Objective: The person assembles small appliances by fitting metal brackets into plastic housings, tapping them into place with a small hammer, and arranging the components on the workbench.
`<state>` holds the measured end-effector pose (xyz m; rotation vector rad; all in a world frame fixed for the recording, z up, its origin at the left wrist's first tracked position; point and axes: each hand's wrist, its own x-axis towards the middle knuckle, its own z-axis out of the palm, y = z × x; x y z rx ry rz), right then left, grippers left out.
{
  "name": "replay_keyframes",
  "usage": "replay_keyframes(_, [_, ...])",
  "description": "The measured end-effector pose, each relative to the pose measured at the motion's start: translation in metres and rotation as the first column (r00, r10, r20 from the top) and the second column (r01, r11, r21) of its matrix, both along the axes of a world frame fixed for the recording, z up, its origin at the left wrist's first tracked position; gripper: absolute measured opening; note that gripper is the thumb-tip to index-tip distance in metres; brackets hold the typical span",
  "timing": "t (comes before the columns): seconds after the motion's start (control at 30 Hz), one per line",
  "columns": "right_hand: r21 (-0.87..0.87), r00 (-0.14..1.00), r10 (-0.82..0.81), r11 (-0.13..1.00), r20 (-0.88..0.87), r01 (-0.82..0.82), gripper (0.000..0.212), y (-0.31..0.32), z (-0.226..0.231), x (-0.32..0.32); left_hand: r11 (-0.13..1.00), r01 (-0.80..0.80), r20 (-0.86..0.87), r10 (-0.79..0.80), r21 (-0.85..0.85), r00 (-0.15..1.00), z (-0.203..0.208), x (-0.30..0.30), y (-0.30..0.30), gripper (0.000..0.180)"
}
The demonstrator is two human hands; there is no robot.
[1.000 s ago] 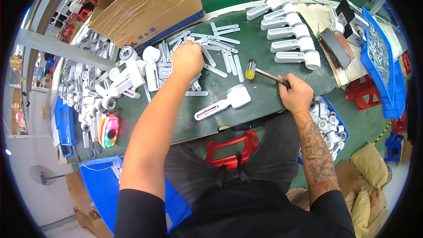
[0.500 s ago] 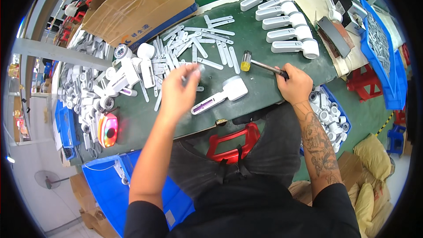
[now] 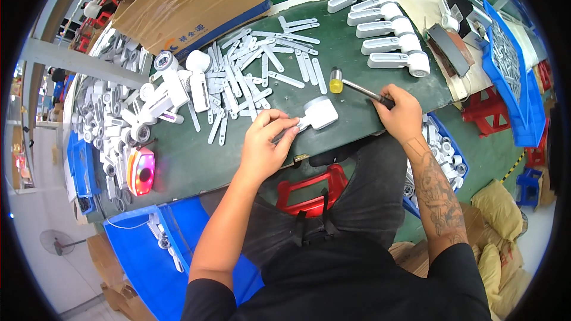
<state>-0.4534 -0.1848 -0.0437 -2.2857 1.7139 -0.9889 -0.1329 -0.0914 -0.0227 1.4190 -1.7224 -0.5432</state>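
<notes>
A white handheld device (image 3: 321, 113) with a round head lies near the table's front edge. My left hand (image 3: 267, 145) is over its handle, fingers closed in a pinch. A sliver of a grey strip shows between thumb and fingers, lying along the handle; the hand hides most of both. To the right, my right hand (image 3: 399, 113) is closed round the dark grip of a small mallet (image 3: 366, 90). The mallet's yellow-and-metal head (image 3: 336, 81) rests at the table, just beyond the device and apart from it.
Loose grey strips (image 3: 270, 56) spread across the table's middle. Several white devices (image 3: 389, 59) line up at back right. More devices (image 3: 143, 107) pile at left, beside a glowing red lamp (image 3: 141, 172). A cardboard box (image 3: 190, 6) stands behind; blue bins (image 3: 505, 71) flank the table.
My left hand has come down and right, from above the table near the strips, onto the device's handle, covering its purple slot. My right hand keeps the mallet almost where it was.
</notes>
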Motion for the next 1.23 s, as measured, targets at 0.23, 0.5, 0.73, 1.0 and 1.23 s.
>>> replay_keyframes(0.23, [0.197,0.895,0.321,0.899,0.309,-0.39,0.047,0.085,0.054,0.019,1.0,0.008,-0.109,-0.007,0.013,0.994,-0.008,0.003,0.001,0.015])
replay_keyframes(0.5, [0.35,0.933,0.331,0.864,0.144,-0.361,0.047,0.104,0.067,0.05,0.999,-0.042,-0.123,0.043,0.013,0.991,-0.015,0.004,-0.001,0.012])
replay_keyframes(0.73, [0.337,0.951,0.283,0.889,0.128,-0.31,0.047,0.107,0.075,0.052,0.997,-0.057,-0.105,0.063,0.057,0.992,-0.003,0.0,-0.004,0.015])
replay_keyframes(1.0, [0.3,0.962,0.272,0.916,0.026,-0.267,0.048,0.115,0.083,0.056,0.991,-0.119,0.03,0.121,-0.054,0.992,-0.004,0.034,0.037,0.03])
replay_keyframes(1.23, [0.322,0.917,0.392,0.879,-0.07,-0.351,0.056,0.118,0.068,0.074,0.996,-0.079,-0.005,0.079,0.039,0.997,-0.025,0.043,0.032,0.033])
